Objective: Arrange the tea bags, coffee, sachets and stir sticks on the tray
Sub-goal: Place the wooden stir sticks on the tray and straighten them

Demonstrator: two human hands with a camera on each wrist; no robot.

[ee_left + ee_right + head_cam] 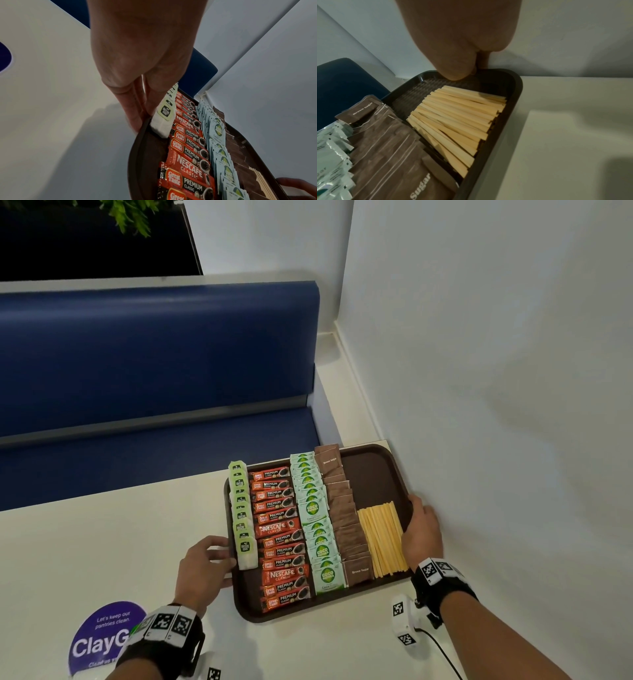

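Observation:
A dark brown tray (373, 474) lies on the white table against the wall. On it run rows of green-tagged tea bags (241, 508), red coffee sachets (281, 535), pale green Coco sugar sachets (315, 515) and brown sugar sachets (346, 518). A fan of wooden stir sticks (382, 537) lies at the near right. My left hand (230, 568) pinches the tray's left rim (135, 155) beside the nearest tea bag (164, 116). My right hand (416, 518) grips the right rim (510, 108), thumb inside near the stir sticks (457, 119).
A blue padded bench (154, 354) runs behind the table. The white wall (496, 371) stands close along the tray's right side. A purple sticker (102, 638) sits at the near left, and a white marker device with a cable (404, 625) lies near my right wrist.

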